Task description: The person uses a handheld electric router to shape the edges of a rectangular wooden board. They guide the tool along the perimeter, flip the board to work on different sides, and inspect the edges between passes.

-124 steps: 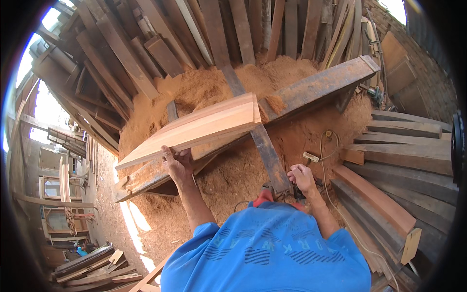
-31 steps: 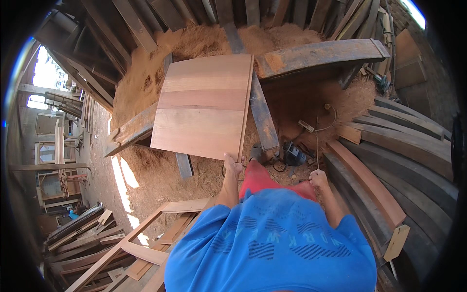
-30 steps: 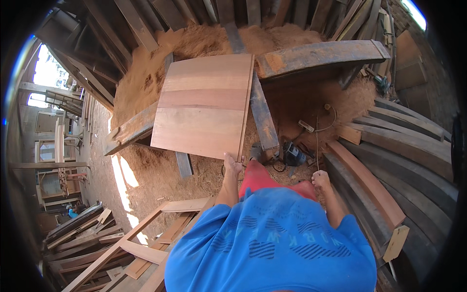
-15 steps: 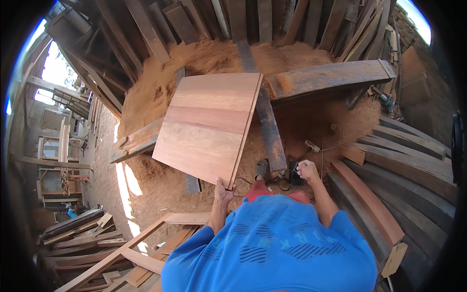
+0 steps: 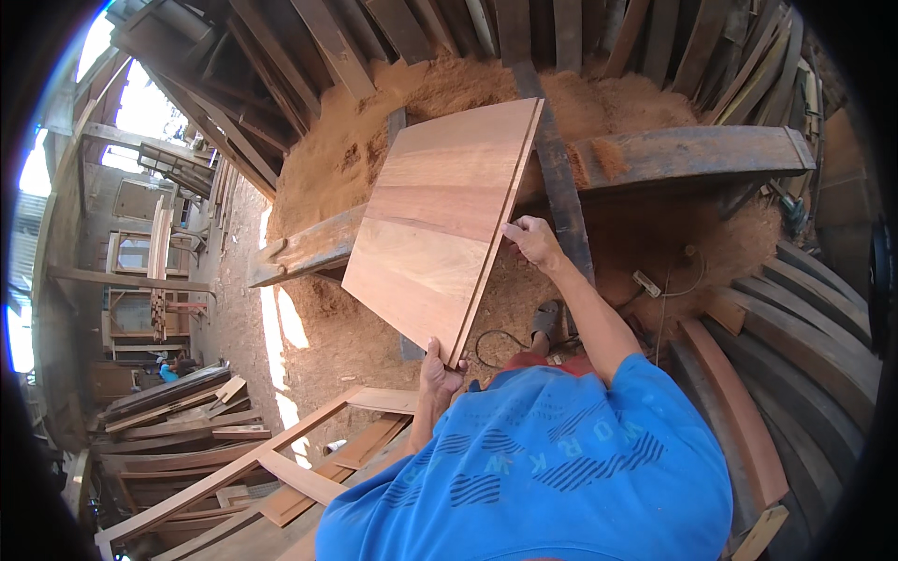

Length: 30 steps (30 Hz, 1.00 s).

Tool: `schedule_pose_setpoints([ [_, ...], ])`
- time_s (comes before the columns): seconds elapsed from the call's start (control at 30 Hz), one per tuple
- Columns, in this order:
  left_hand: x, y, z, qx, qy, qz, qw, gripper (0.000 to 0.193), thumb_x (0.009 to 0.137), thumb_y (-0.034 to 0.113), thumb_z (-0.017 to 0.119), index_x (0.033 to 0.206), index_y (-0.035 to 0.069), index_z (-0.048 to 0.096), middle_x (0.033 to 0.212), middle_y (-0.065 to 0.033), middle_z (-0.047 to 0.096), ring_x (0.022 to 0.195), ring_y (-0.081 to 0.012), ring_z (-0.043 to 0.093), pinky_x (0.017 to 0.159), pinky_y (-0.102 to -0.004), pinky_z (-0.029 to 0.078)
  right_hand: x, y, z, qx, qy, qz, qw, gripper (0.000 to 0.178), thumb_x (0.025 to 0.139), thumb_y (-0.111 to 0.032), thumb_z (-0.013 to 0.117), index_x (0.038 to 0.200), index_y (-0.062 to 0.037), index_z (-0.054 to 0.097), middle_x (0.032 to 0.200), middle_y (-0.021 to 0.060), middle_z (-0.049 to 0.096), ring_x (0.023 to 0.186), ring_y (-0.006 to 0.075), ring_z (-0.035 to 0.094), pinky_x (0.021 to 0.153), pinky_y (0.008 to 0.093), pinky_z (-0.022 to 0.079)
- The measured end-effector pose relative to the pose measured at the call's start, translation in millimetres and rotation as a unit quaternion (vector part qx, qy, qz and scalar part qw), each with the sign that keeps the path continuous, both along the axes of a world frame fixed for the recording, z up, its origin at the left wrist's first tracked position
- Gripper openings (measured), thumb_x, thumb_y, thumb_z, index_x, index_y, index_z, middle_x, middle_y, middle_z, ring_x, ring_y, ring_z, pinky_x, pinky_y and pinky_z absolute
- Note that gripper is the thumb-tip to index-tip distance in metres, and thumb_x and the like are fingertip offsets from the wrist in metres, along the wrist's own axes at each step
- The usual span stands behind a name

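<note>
A broad reddish-brown wooden panel (image 5: pixel 426 206), made of boards joined edge to edge, lies tilted over a heavy timber beam. A stepped edge runs down its right side. My left hand (image 5: pixel 441 374) grips the near corner, thumb on top and fingers underneath. Higher up, my right hand (image 5: pixel 533 241) is at the panel's right edge, thumb and fingers closed on it. The underside of the panel and the fingertips beneath it are hidden.
The timber beam (image 5: pixel 692 154) crosses over heaped sawdust (image 5: pixel 449 84); a dark plank (image 5: pixel 563 196) lies across it. At lower left stands a wooden frame (image 5: pixel 234 463). Stacked boards (image 5: pixel 795 374) fill the right side. A power socket (image 5: pixel 645 283) with a cord lies on the ground.
My right hand has moved up and left from beside my body to the panel's right edge. My left hand stays on the near corner. The whole view has shifted slightly.
</note>
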State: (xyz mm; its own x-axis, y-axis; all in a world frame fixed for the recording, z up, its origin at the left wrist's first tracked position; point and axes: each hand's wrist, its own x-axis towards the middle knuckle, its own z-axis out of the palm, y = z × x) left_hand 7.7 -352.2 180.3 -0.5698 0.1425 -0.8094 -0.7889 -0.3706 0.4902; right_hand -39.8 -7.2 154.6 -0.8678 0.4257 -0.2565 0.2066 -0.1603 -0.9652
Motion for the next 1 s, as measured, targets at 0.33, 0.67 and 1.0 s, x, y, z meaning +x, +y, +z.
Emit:
schedule_pose_setpoints([
  [0.33,-5.6,-14.9,2.5,0.010,-0.006,-0.024,1.000,0.049,0.108,0.056,0.045,0.130,0.014,0.058,0.102,-0.0095,0.073,0.073,-0.0270,0.071,0.049,-0.0299,0.053,-11.7,-7.3,30.8,-0.096,0.000,0.001,0.995,0.021,0.092,-0.014,0.067,0.080,0.0031,0.067,0.070,0.0106,0.067,0.056,0.0135,0.062,0.049,0.0300,0.049],
  [0.67,-14.0,-9.7,16.0,0.035,-0.005,-0.037,0.999,0.050,0.108,0.057,0.043,0.127,0.013,0.058,0.095,-0.0082,0.070,0.067,-0.0262,0.066,0.046,-0.0293,0.052,-26.7,-13.2,37.6,-0.081,0.016,-0.031,0.996,0.026,0.093,-0.018,0.068,0.079,0.0039,0.067,0.066,0.0097,0.066,0.053,0.0138,0.060,0.045,0.0302,0.045],
  [1.0,-13.5,-11.6,8.4,0.043,-0.019,-0.049,0.998,0.049,0.109,0.056,0.042,0.125,0.013,0.060,0.094,-0.0077,0.070,0.068,-0.0269,0.068,0.048,-0.0302,0.054,-33.2,-12.1,27.7,0.102,-0.058,-0.053,0.992,0.035,0.091,-0.027,0.071,0.081,0.0061,0.069,0.074,0.0205,0.070,0.066,0.0281,0.067,0.059,0.0404,0.049],
])
